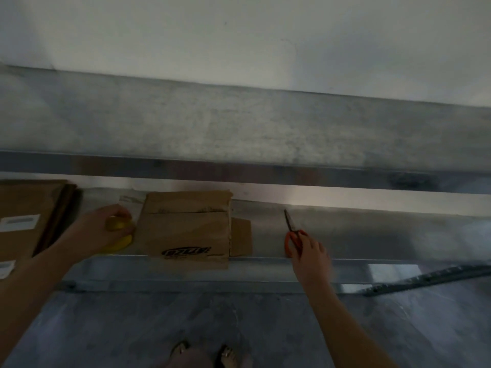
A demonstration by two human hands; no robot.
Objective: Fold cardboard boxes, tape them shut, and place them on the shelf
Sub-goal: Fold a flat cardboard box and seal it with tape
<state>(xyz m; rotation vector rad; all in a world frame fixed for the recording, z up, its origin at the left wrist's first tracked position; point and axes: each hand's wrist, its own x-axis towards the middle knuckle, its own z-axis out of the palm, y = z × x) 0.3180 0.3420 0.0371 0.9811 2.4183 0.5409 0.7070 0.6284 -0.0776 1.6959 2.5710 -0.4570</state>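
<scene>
A flattened brown cardboard box (187,228) with a black printed logo lies on the lower metal shelf (372,235), its near edge hanging over the shelf lip. My left hand (106,229) rests just left of it, closed on a yellow roll of tape (119,232). My right hand (308,252) is to the right of the box and holds orange-handled scissors (292,229), their blades pointing up and away over the shelf. A stack of more flat cardboard (29,216) with white labels lies at the far left of the shelf.
An upper metal shelf (239,128) runs across above, with a white wall behind it. A slotted metal bar (425,280) lies slanted at the lower right. Grey floor and my feet (204,353) are below.
</scene>
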